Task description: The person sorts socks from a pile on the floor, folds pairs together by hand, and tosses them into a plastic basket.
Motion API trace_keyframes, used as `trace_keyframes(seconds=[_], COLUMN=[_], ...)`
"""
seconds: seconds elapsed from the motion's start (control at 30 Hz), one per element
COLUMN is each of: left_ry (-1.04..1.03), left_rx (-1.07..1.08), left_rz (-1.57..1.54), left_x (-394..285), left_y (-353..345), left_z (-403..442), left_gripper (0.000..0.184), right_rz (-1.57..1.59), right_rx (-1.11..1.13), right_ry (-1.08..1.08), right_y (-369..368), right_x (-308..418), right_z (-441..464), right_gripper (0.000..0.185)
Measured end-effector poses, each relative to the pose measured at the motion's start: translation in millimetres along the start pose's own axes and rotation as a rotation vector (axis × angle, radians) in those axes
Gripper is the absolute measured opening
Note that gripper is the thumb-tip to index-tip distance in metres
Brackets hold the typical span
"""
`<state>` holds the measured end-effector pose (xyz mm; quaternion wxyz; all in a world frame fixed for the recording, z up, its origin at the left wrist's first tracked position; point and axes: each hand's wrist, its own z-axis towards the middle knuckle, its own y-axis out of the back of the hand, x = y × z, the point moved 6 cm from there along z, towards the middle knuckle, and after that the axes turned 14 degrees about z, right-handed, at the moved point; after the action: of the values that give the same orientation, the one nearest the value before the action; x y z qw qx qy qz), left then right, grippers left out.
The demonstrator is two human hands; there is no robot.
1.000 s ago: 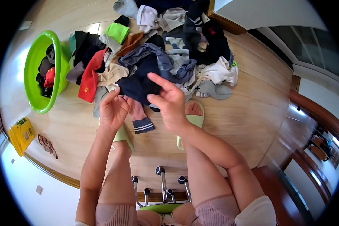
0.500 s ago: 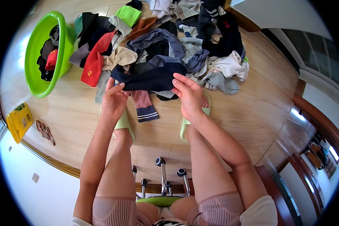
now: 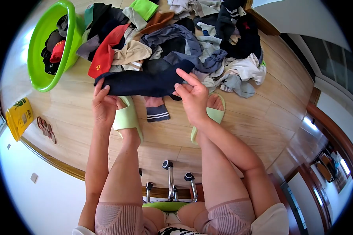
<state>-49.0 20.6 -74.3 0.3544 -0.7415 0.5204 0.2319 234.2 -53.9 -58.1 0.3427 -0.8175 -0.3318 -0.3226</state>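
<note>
Dark navy fabric sock (image 3: 139,83) held stretched crosswise in front of the heap of mixed-colour socks (image 3: 170,33) on the floor. Left hand (image 3: 104,103) pinches one end, right hand (image 3: 194,100) grips the other, index finger extended. Markings: red fabric sock (image 3: 110,51) bears a small yellow emblem, illegible; yellow plastic tub (image 3: 19,117) carries a printed label, too small to read. Lettering on the black-and-white shirt print (image 3: 182,232) cut off by lower edge. Contents of the bright green plastic basin (image 3: 71,43) partly hidden by its rim.

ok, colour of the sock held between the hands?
Dark navy sock; head view shows it best.
</note>
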Motion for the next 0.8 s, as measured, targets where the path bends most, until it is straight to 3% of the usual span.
trace_keyframes(seconds=[0.1, 0.2, 0.23, 0.37, 0.47, 0.6, 0.63, 0.73, 0.8], left_ry=[-0.156, -0.161, -0.076, -0.094, -0.238, -0.354, -0.374, -0.285, -0.156], left_rx=[0.050, -0.113, -0.209, -0.459, -0.461, -0.272, -0.211, 0.030, 0.289], left_rz=[0.089, 0.275, 0.419, 0.537, 0.725, 0.800, 0.784, 0.706, 0.653], left_x=[-22.4, -18.3, -15.1, -9.5, -16.2, -15.8, -15.2, -2.4, 13.1], left_y=[-8.0, 20.2, 33.4, 56.1, 44.8, 6.4, -9.3, -57.3, -88.4], left_z=[-1.7, 15.3, 17.3, 18.9, 15.2, 12.0, 9.8, 2.4, -4.2], left_gripper=[0.051, 0.045, 0.040, 0.038, 0.033, 0.021, 0.020, 0.015, 0.016], right_rz=[-0.013, -0.271, -0.342, -0.625, -1.117, -1.200, -1.223, -0.595, -0.097], right_rx=[0.120, 0.097, 0.104, 0.138, 0.070, 0.110, 0.151, 0.077, 0.194], right_ry=[0.160, 0.261, 0.301, 0.476, 0.899, 0.668, 0.724, 0.261, 0.032], right_y=[-15.6, -14.8, -13.6, -7.3, -12.8, 11.4, 9.2, 16.3, 3.0], right_x=[3.0, -5.7, -6.4, 11.7, 44.0, 35.0, 39.2, 42.4, 43.6], right_z=[6.6, 14.9, 18.9, 32.2, 41.7, 77.4, 81.5, 83.3, 70.9], right_gripper=[0.043, 0.042, 0.041, 0.033, 0.032, 0.022, 0.023, 0.013, 0.013])
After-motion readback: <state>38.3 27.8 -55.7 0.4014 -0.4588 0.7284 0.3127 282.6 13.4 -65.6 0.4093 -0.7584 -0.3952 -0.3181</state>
